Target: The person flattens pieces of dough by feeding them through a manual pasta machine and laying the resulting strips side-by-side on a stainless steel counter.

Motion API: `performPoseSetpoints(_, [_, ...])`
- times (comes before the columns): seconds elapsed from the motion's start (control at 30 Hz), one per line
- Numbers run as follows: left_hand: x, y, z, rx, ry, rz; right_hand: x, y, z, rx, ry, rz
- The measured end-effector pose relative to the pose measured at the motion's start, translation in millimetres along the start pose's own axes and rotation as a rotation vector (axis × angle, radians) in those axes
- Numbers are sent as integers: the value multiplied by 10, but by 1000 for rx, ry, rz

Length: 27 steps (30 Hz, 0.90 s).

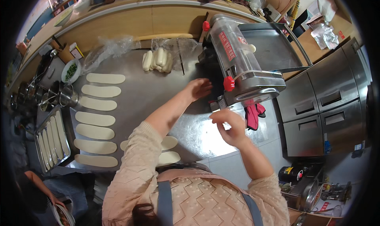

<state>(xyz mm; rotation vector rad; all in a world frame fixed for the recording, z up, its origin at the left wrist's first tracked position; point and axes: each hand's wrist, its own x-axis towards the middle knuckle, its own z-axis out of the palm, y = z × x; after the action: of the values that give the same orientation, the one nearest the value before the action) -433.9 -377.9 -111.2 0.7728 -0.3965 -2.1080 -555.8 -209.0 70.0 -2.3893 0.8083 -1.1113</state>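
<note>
My left hand (199, 89) is over the steel worktable (139, 98), beside the shadowed lower front of a steel dough sheeter (255, 80); nothing shows in its fingers. Closer to me, my right hand (230, 126) is raised near the table's right end, thumb and fingers curved apart around nothing visible. The sheeter has a clear cover (228, 39) and red knobs (229, 83). A pale bit of dough (251, 48) sits by its upper tray (270, 46). Several flattened dough strips (98, 103) lie in a column at left. More strips (169, 158) are partly hidden by my left arm.
Thick dough rolls (160, 60) are piled at the back beside plastic film (115, 51). A bowl of chopped greens (71, 71), metal pots (68, 95) and a tray of long dough pieces (53, 140) stand left. Another person's hand (58, 202) holds a bowl at lower left.
</note>
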Motion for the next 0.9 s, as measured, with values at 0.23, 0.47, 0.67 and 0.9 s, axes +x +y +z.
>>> performPoseSetpoints(0.23, [993,-98,90,-323,-79,-42,-718,131,387,343,-38,589])
performPoseSetpoints(0.47, [1099,-132,210,-367,-230,11,-1018,323,446,453,68,835])
performPoseSetpoints(0.67, [1067,-39,79,-416,-247,94,-878,441,536,446,18,810])
performPoseSetpoints(0.9, [954,-9,-49,-390,-53,67,-604,610,698,433,48,766])
